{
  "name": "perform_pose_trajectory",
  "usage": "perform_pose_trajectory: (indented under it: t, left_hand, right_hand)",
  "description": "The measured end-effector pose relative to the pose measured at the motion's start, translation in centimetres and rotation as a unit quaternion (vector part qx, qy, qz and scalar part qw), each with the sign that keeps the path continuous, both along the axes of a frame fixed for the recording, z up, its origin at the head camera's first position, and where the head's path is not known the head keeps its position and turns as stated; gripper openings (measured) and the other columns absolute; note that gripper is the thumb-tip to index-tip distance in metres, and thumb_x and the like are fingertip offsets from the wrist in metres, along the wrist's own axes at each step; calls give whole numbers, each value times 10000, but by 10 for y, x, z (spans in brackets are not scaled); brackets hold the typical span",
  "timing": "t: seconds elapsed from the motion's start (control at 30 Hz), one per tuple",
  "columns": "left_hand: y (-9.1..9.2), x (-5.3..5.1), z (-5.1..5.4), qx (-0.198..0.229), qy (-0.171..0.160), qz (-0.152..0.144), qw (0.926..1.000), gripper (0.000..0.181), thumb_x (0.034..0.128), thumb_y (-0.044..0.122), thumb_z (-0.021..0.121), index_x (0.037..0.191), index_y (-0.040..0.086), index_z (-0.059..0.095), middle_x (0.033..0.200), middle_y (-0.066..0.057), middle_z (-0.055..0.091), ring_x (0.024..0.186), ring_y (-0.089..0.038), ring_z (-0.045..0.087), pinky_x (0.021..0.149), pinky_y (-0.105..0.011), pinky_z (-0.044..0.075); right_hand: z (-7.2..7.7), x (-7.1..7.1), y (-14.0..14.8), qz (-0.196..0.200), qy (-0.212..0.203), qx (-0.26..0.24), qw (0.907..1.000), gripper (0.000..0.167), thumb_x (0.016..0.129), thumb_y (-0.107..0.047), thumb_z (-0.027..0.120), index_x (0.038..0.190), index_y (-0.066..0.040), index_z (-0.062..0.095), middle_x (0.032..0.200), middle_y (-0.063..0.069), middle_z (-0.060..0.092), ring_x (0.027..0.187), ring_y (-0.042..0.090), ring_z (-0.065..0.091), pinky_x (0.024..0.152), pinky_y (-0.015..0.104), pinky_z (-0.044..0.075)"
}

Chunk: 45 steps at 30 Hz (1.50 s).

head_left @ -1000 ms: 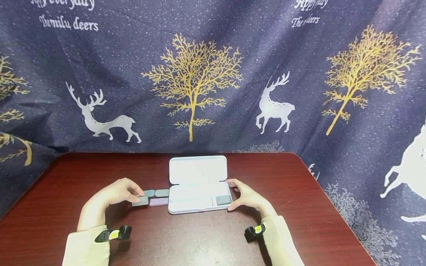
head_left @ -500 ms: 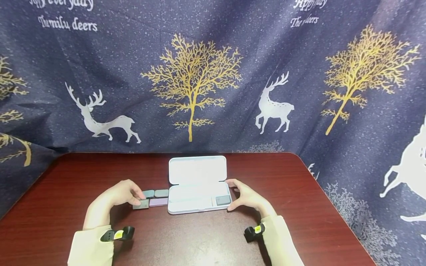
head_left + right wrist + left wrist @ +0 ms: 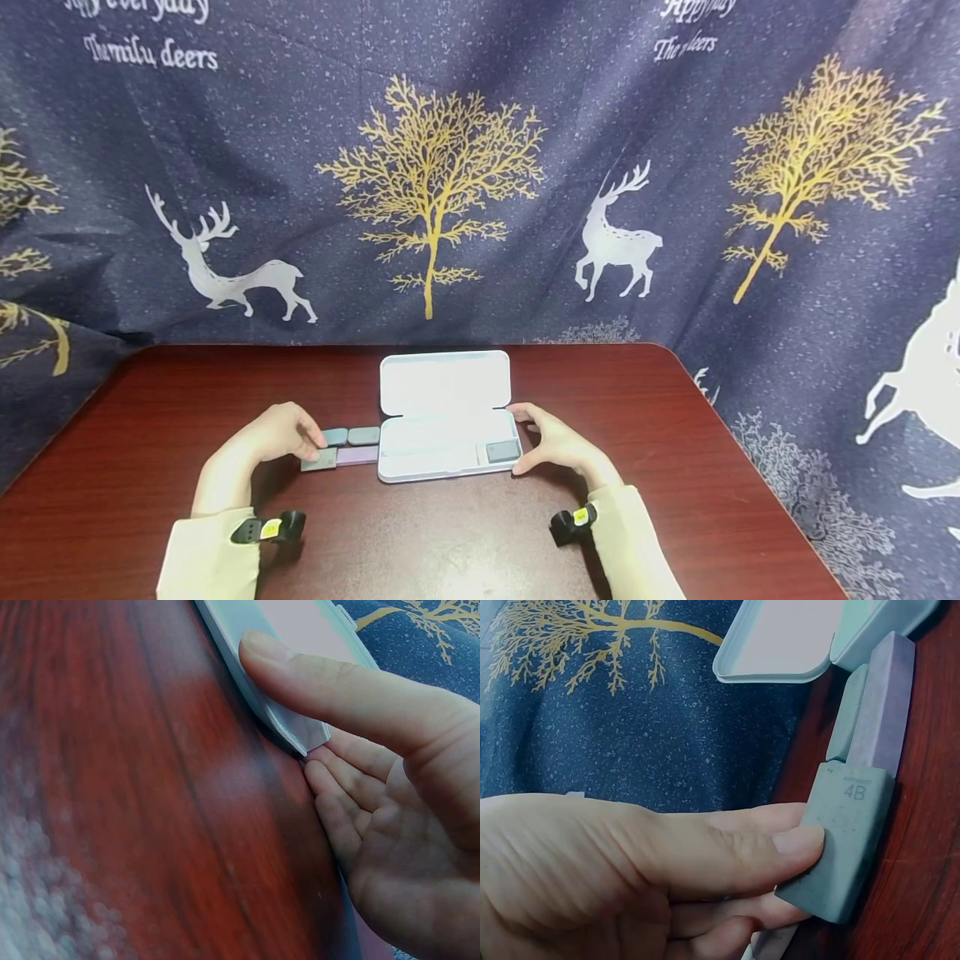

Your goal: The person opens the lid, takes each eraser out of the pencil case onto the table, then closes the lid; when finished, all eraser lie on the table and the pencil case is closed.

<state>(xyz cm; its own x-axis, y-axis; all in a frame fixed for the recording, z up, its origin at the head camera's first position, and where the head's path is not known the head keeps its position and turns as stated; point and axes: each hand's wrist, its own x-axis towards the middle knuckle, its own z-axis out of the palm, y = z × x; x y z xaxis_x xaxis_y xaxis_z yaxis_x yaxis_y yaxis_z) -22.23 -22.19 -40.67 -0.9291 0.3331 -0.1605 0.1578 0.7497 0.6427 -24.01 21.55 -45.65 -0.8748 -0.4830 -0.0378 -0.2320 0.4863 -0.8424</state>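
My left hand [image 3: 277,435] pinches a grey-green eraser [image 3: 847,825] printed "4B", thumb on its upper face. That eraser meets the end of a flat purple block [image 3: 885,705], which lies left of an open white pencil case [image 3: 420,465]. Behind them are a teal block [image 3: 335,437], close to my left fingertips, and a grey-green block [image 3: 364,436] beside the case. My right hand [image 3: 558,446] holds the case's right end, thumb at the front corner and fingers at the back. A dark grey block [image 3: 503,452] sits inside the case at the right, next to a small whitish piece [image 3: 482,455].
The case lid [image 3: 446,383] stands raised at the back. All lies on a reddish-brown table [image 3: 405,542], with a dark blue printed cloth [image 3: 480,317] hanging behind it. Black straps with cameras [image 3: 273,527] are on both wrists.
My left hand has moved slightly right and brought the 4B eraser down against the purple block's left end. My right hand and the pencil case have stayed put.
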Motion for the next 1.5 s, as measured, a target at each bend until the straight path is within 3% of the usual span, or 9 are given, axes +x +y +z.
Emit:
perform_pose_trajectory:
  t: [0.37,0.67,0.83,1.0,1.13,1.4,1.5]
  left_hand:
    - [0,0,-2,-305,398,67,9987,135,649,35,831,763,21,761,740,-66,738,721,-156,634,676,-356,534]
    - [-1,-2,-3,-297,514,33,9982,136,649,55,841,757,28,763,770,-79,742,775,-207,649,697,-359,533]
    - [-1,-2,-5,-239,411,165,9987,150,634,42,842,757,32,758,781,-75,739,756,-164,617,691,-351,523]
    - [-1,-2,-6,-25,279,176,9995,164,646,20,834,787,8,752,749,-75,730,681,-121,614,649,-330,526]
    - [0,-3,-8,251,247,18,9994,190,665,5,824,835,-6,742,760,-74,729,690,-138,651,634,-311,543]
    - [16,-9,-10,865,542,-450,9938,281,718,52,817,963,-25,704,845,-72,725,770,-181,686,664,-274,556]
    - [27,-10,-8,1004,668,-431,9918,292,744,66,808,999,-20,695,870,-77,721,783,-173,685,673,-267,557]
  right_hand:
    - [0,0,0,-17,17,23,10000,899,598,-108,897,1380,-14,464,1367,174,540,1289,368,466,1115,529,334]
    - [0,-2,0,12,24,19,10000,912,581,-134,895,1378,-18,466,1373,166,535,1287,360,467,1112,519,339]
    - [4,1,-1,35,60,20,10000,899,594,-120,890,1376,0,463,1371,184,534,1288,375,466,1112,534,336]
    - [-1,-1,0,3,21,34,10000,908,583,-143,896,1376,-21,469,1368,159,541,1286,355,471,1112,517,342]
    - [-2,-2,0,8,78,86,9999,900,588,-140,896,1373,-21,473,1357,162,546,1276,349,477,1110,504,349]
    - [-2,-2,0,52,139,21,9999,896,592,-110,892,1373,-4,465,1362,178,540,1284,365,468,1115,515,334]
    - [-2,-1,1,34,104,-8,9999,899,596,-100,890,1378,0,458,1369,186,533,1290,375,462,1117,529,328]
